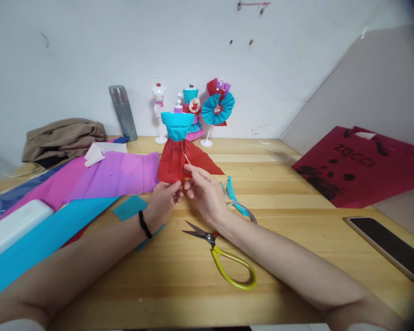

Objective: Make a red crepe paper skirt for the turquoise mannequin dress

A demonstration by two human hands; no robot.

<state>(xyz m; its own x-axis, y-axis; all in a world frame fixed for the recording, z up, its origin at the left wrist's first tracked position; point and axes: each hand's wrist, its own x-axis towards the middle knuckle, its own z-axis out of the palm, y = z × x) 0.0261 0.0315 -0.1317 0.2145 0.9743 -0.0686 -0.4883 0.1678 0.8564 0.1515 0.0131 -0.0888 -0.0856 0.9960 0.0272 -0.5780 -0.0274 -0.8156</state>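
A small dress-form figure wears a turquoise crepe-paper top and a flared red crepe-paper skirt. At the skirt's lower edge my left hand, with a black band at its wrist, is closed in a pinch, apparently on the red paper. My right hand meets it there with bent fingers. A thin pale stick rises from its fingertips against the skirt. The exact pinch point between both hands is partly hidden. Scissors with yellow handles lie open on the table below my right wrist.
Behind stand other dress forms, one white and one with a turquoise paper rosette. Purple crepe paper, turquoise paper and a white case lie left. A flask, red bag and phone flank the table.
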